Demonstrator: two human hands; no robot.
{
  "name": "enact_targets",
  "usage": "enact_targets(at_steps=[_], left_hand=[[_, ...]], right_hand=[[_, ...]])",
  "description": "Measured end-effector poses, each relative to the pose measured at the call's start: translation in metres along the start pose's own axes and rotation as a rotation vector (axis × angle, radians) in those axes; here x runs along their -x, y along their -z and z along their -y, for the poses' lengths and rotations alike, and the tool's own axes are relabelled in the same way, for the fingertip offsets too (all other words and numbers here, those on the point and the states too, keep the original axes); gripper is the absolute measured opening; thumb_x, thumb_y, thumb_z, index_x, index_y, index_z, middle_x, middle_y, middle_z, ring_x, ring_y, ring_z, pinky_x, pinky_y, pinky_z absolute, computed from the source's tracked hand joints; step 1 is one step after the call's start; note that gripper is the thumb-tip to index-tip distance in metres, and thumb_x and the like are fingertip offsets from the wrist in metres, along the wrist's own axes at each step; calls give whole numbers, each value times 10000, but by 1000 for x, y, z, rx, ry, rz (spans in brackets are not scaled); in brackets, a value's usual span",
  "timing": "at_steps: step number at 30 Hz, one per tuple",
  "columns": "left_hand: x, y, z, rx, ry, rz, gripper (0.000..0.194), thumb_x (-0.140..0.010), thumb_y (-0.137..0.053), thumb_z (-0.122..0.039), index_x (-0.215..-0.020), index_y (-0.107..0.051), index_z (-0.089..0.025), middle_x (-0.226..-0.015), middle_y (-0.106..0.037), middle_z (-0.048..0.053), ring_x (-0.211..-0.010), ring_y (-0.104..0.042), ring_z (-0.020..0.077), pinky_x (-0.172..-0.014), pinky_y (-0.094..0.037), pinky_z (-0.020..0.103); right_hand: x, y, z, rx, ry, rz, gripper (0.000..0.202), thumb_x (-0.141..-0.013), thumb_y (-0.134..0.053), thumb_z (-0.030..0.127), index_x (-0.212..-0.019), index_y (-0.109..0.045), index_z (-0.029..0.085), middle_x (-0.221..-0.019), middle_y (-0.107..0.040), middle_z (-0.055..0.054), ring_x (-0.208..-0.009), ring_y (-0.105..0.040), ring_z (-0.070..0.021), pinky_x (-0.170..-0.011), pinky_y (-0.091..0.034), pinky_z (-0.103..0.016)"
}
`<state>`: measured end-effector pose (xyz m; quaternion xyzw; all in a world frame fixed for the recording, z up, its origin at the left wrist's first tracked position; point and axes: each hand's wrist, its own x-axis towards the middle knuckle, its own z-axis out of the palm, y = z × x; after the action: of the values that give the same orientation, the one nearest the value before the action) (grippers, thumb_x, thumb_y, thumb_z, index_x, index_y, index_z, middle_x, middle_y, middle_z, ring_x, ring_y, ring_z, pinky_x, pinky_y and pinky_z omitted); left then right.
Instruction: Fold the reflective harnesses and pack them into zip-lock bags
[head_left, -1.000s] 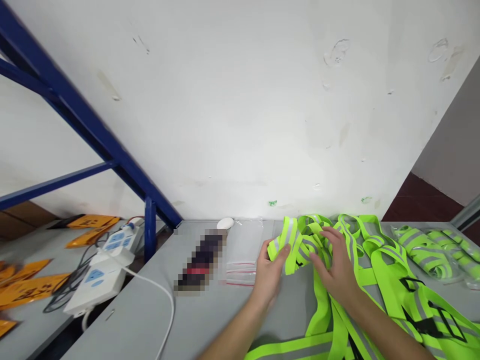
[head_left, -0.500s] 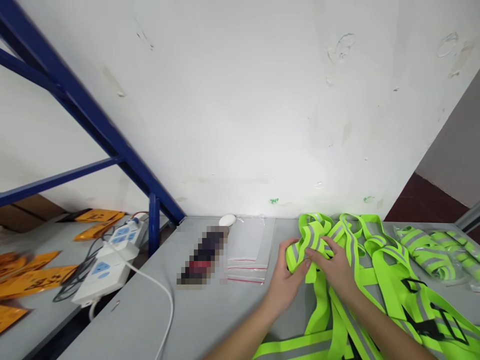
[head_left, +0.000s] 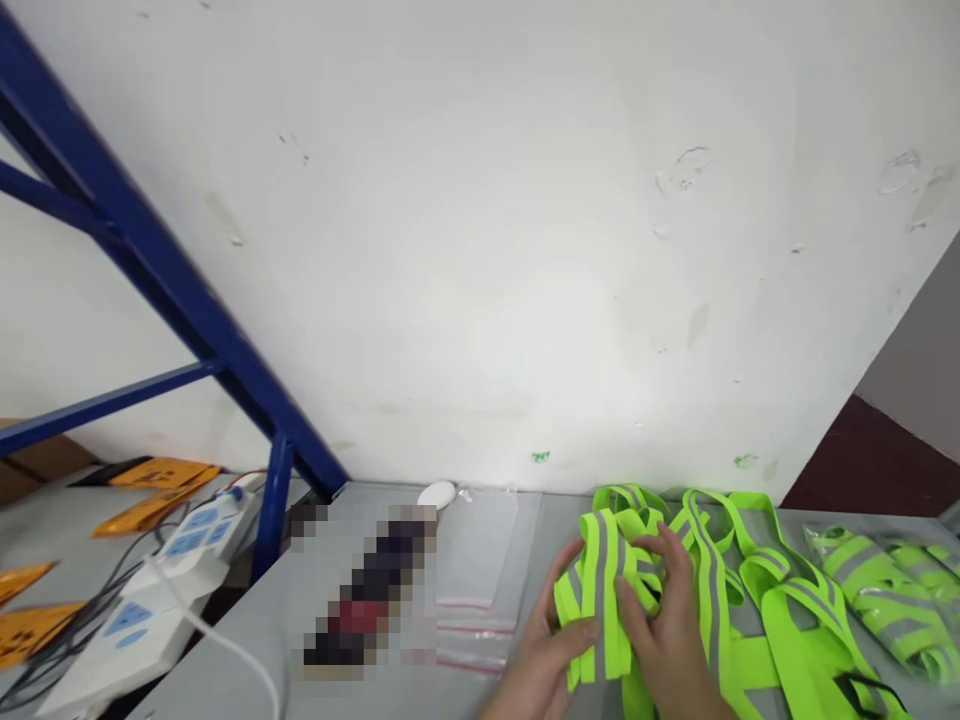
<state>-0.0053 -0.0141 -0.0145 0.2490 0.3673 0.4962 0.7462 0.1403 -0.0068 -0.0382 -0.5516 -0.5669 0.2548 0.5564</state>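
Observation:
A neon-green reflective strap (head_left: 606, 590) with a grey stripe is bunched in folds between my two hands. My left hand (head_left: 546, 640) closes round its left side, the thumb lying across the front. On the other side my right hand (head_left: 669, 615) grips the folds, thumb in front and fingers curled over the top. More reflective straps (head_left: 712, 580) of the same kind lie in loose loops to the right, with a black buckle (head_left: 870, 695) at the lower edge. Part of the bundle is hidden behind my fingers.
Clear zip bags (head_left: 480, 560) lie left of my hands, beside a pixelated item (head_left: 375, 590) and a white round object (head_left: 436, 495). Bagged green straps (head_left: 885, 590) sit far right. At left are a power strip (head_left: 150, 610), a blue rack post (head_left: 187, 300) and orange packets (head_left: 157, 480).
The view has tilted up, so the table appears lower. The strap in my hands now shows a longer flat fold at the front, with my hands on either side.

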Motion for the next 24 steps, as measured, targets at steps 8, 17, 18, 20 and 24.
enact_targets(at_steps=[8,17,18,20,24], left_hand=[[-4,4,-13,0,1,-36,801,-705,-745,-168,-1416,-410,-320,-1221,-644,69,-1053,-637,250,-872,-501,331],[10,-9,-17,-212,-88,-15,830,-616,-726,-126,-1377,-425,-265,-822,-655,-2,-707,-598,144,-647,-470,243],[11,-9,-16,-221,-106,0,824,-618,-722,-127,-1372,-417,-259,-831,-651,-1,-715,-599,145,-661,-474,250],[12,-8,-16,-277,-133,54,799,-640,-706,-131,-1364,-393,-254,-847,-637,-3,-721,-597,144,-666,-474,253],[17,-1,-26,-574,-182,279,737,-726,-649,-137,-1383,-345,-279,-960,-611,9,-775,-606,146,-694,-482,264]], right_hand=[[7,-2,-1,332,485,-40,656,-862,-612,432,-1411,-276,310,-1413,-334,-138,-1301,-399,-363,-1007,-404,-575],[6,9,3,508,283,432,929,-659,-781,512,-1464,-373,289,-1515,-367,-125,-1327,-408,-402,-992,-448,-532],[5,11,5,498,260,446,911,-643,-792,490,-1443,-408,283,-1484,-421,-119,-1308,-439,-389,-989,-456,-512],[4,15,11,476,182,458,893,-596,-817,441,-1398,-466,263,-1404,-516,-115,-1228,-528,-365,-941,-493,-468],[2,21,23,399,8,512,699,-578,-800,375,-1232,-588,251,-1130,-683,-71,-975,-666,-321,-781,-535,-412]])
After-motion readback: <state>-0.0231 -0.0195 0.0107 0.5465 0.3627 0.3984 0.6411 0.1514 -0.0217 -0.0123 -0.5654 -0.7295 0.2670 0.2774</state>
